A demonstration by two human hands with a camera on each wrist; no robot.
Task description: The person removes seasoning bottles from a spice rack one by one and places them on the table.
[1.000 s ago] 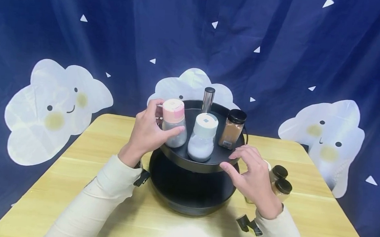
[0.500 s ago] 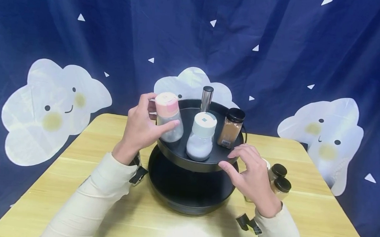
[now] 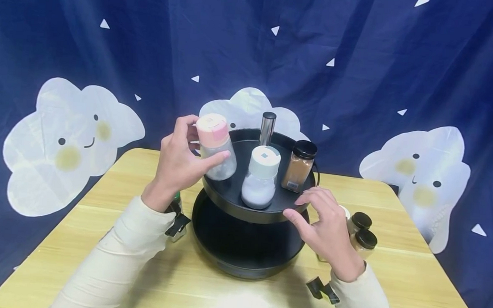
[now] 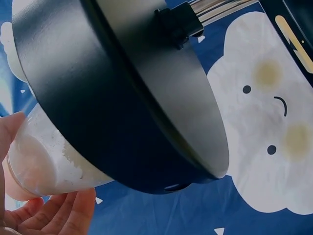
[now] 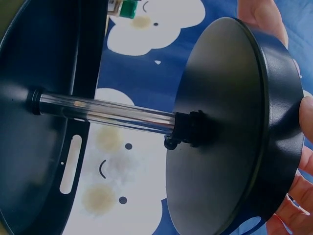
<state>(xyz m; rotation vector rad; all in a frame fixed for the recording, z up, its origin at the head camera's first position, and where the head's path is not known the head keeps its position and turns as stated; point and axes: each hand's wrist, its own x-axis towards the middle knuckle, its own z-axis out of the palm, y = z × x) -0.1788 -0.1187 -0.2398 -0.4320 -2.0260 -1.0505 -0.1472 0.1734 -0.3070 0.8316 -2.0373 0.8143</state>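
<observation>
— Head view: gripping what?
— With the left hand [image 3: 175, 161], a pink-capped seasoning jar [image 3: 214, 145] at the left edge of the upper tray [image 3: 247, 214], tilted lengthwise, cap leftward, well apart from the right hand [image 3: 326, 229]. Shifted left since a second ago.
— Left wrist?
— Held between thumb and fingers; at the base, hidden behind the tray.
— Right wrist?
— Curled round the near-right rim.

A clear, pink-capped jar [image 3: 220, 159] tilts slightly left at the upper rim of a black 2-tier stand [image 3: 251, 215].
</observation>
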